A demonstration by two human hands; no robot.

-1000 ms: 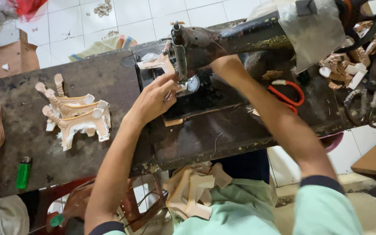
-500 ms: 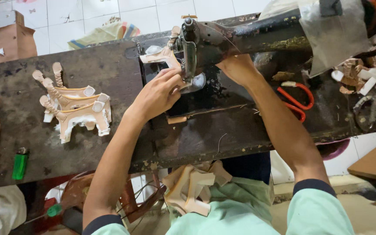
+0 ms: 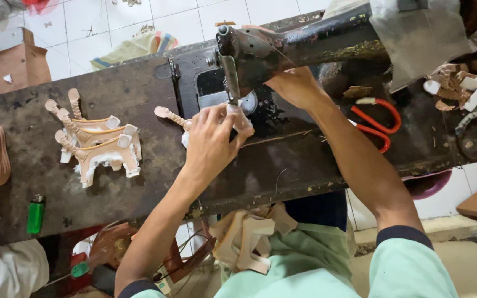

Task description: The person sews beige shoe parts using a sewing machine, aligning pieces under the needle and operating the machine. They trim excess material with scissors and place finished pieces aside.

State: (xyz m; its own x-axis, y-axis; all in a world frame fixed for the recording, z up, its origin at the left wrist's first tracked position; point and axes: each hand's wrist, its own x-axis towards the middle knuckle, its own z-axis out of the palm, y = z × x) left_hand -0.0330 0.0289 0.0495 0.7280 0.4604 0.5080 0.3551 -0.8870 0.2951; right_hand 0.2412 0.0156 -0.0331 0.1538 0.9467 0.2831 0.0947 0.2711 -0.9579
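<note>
My left hand [image 3: 212, 140] presses a tan leather shoe-strap piece [image 3: 170, 116] flat on the bed of a black sewing machine [image 3: 305, 44], right at the needle. The piece's strap end sticks out to the left of my fingers. My right hand [image 3: 293, 85] rests behind the needle, under the machine arm, fingers on the same piece; its fingertips are partly hidden by the machine head.
A stack of finished tan strap pieces [image 3: 97, 140] lies on the dark worn table [image 3: 28, 182] at left. Red-handled scissors [image 3: 379, 124] lie right of the machine. A green lighter [image 3: 35, 215] sits near the front-left edge. More cut pieces [image 3: 249, 237] rest on my lap.
The strap piece has shifted left and toward me under the needle, its strap end now pointing left. My left hand followed it and lies flatter on it.
</note>
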